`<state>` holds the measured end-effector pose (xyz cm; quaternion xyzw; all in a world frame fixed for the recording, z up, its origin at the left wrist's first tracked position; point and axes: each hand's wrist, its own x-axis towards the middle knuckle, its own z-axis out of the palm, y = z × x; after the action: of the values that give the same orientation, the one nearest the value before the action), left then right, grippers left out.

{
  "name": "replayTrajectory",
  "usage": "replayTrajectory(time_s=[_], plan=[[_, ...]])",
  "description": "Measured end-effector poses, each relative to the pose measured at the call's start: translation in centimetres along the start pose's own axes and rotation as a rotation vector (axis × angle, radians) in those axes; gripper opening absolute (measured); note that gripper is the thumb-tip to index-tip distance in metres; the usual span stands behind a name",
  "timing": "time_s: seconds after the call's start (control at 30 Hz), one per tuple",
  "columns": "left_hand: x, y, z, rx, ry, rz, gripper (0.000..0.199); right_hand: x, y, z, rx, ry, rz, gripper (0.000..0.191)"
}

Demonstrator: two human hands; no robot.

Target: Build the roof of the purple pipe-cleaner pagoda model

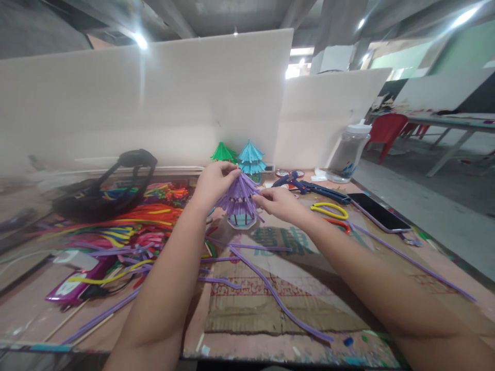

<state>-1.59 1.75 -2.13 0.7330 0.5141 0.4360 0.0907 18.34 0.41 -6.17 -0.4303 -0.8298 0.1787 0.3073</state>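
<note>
A small purple pagoda model (242, 198), its tiered roof built of purple strips, stands upright on the cardboard (247, 314) in the middle of the table. At the roof's top left, my left hand (217, 181) pinches the peak with thumb and fingers. My right hand (280, 202) has its fingers closed at the right edge of the roof; a purple strip there seems to be between the fingertips. Loose purple pipe cleaners (276, 299) lie in front of the model. Behind it stand a blue pagoda model (251, 157) and a green one (223, 152).
Colourful pipe cleaners (127, 221) and a black headset-like object (104, 190) crowd the left, near a magenta device (81, 283). On the right lie a glue gun (290, 180), yellow-and-red-handled scissors (330, 210) and a phone (379, 212). A water bottle (348, 154) stands behind them.
</note>
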Motion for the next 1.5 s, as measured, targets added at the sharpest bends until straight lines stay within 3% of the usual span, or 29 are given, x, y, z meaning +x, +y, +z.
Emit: replayTrajectory(time_s=[0.13, 0.33, 0.5, 0.6, 0.73, 0.87, 1.0, 1.13, 1.23, 1.4, 1.5], plan=[[0.0, 0.0, -0.1, 0.010, -0.012, 0.013, 0.033, -0.1, -0.2, 0.4, 0.030, -0.011, -0.008, 0.040], [0.1, -0.1, -0.4, -0.023, -0.083, -0.032, 0.040, -0.3, -0.6, 1.5, 0.084, -0.060, 0.038, 0.030], [0.2, -0.6, -0.4, -0.092, -0.050, -0.050, 0.057, -0.6, -1.0, 0.4, 0.017, -0.125, 0.051, 0.036], [0.1, -0.5, -0.7, -0.104, 0.086, -0.026, 0.047, -0.8, -1.3, -1.5, -0.012, -0.210, 0.069, 0.041], [0.0, 0.3, -1.9, -0.083, 0.250, -0.046, 0.026, -0.8, -1.2, -3.7, 0.034, -0.154, 0.092, 0.039], [-0.2, 1.0, -3.3, 0.019, 0.181, -0.067, 0.016, -0.6, -0.4, -3.7, -0.023, -0.124, 0.088, 0.038], [-1.4, 0.3, -3.5, 0.116, 0.118, -0.064, 0.021, -0.4, 0.6, -3.5, -0.124, -0.292, 0.094, 0.034], [-3.4, -1.0, -2.4, 0.143, 0.164, -0.110, 0.033, -0.4, 2.0, -4.2, -0.084, -0.447, 0.134, 0.037], [-4.5, -1.4, -1.4, 0.164, 0.129, -0.141, 0.041, -0.2, 3.1, -4.5, -0.083, -0.376, 0.165, 0.041], [-4.9, -1.6, -0.5, 0.040, 0.222, -0.143, 0.023, 0.4, 3.8, -3.8, -0.137, 0.003, 0.113, 0.037], [-5.0, -1.8, -0.3, -0.030, 0.239, -0.167, 0.020, 0.6, 3.6, -3.1, -0.035, 0.126, 0.052, 0.028]])
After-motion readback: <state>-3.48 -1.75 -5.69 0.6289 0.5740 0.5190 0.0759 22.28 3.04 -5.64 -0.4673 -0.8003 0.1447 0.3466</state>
